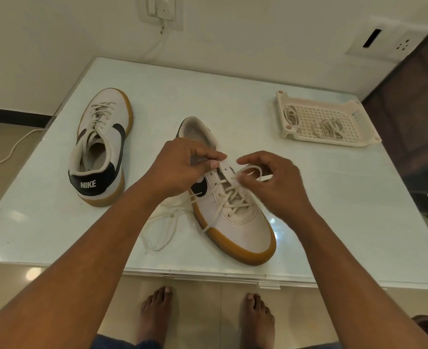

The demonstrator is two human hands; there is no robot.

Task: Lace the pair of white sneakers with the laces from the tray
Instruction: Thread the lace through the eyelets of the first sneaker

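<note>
A person stands at a pale table [333, 222] with both hands close together over a half-laced sneaker [243, 230]. The shoe lies directly beneath the hands, its long axis running from the toe, nearest the person's body, to the heel opening just beyond the fingertips, angled a little so the toe points toward the right arm. The left hand [182, 167] pinches the sneaker's upper beside the top eyelets, thumb against fingers, and appears to steady it. The right hand [271, 182], just beside it, has thumb and fingers curled around the lace [252, 170], which bends in a small loop above the empty upper holes. The lower rows are already crossed. The lace's other end [157, 230] trails loose under the left wrist. The open eyelets sit between the two hands, slightly nearer the left, so the right hand probably has to carry the tip across. Well out past the left hand rests a second sneaker [102, 147], already laced; well beyond the right hand sits a tray [366, 141] holding spare laces [327, 128].
</note>
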